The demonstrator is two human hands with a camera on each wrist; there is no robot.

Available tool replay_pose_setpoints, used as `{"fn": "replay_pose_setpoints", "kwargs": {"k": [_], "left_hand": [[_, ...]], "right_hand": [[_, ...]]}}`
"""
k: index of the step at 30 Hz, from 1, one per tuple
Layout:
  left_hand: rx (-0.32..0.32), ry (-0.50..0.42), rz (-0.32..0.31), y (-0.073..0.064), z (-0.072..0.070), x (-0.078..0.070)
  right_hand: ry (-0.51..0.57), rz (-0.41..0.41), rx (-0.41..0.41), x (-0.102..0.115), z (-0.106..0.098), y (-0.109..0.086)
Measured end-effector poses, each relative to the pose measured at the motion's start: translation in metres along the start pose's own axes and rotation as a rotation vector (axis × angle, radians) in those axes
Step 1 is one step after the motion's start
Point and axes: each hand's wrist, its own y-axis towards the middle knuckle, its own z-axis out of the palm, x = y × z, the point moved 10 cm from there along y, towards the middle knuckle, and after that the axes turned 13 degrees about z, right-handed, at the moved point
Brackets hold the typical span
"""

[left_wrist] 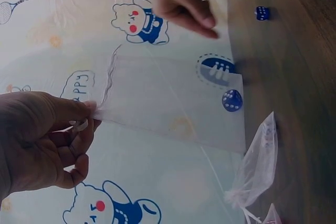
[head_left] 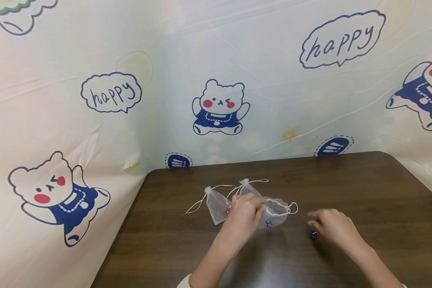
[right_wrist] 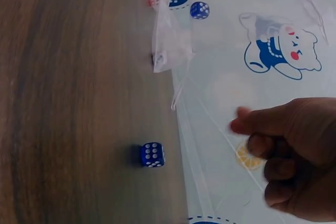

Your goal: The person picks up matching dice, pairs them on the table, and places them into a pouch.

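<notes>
My left hand (head_left: 243, 214) pinches the rim of a sheer white drawstring pouch (left_wrist: 157, 100) between thumb and fingers, lifting it off the table. A blue die (left_wrist: 232, 100) lies at the bottom of that pouch, visible through the mesh. Its mouth gapes, with a cord loop (head_left: 293, 208) sticking out on the right. My right hand (head_left: 333, 226) hovers to the right with fingers loosely bent and nothing in them. Below its fingertips a second blue die (right_wrist: 153, 155) sits on the tabletop.
Behind my left hand, two more mesh pouches lie on the brown table (head_left: 158, 240), necks drawn together and cords trailing. The left pouch (head_left: 216, 206) has a red die (head_left: 228, 210) by its right side; the other pouch (head_left: 250, 189) is partly covered. A printed cloth (head_left: 273, 100) hangs behind.
</notes>
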Motion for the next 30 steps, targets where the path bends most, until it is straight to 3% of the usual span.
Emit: {"fn": "replay_pose_setpoints", "kwargs": {"k": [4,15,30], "left_hand": [[-0.003,0.006,0.001,0.0,0.0,0.0],[-0.002,0.008,0.002,0.0,0.001,0.0],[0.021,0.013,-0.001,-0.001,0.004,0.001]], "right_hand": [[-0.056,0.035,0.119,-0.011,0.017,0.0],[-0.047,0.079,0.229,-0.026,0.038,0.0],[-0.035,0.074,0.253,-0.032,0.045,0.001]]}}
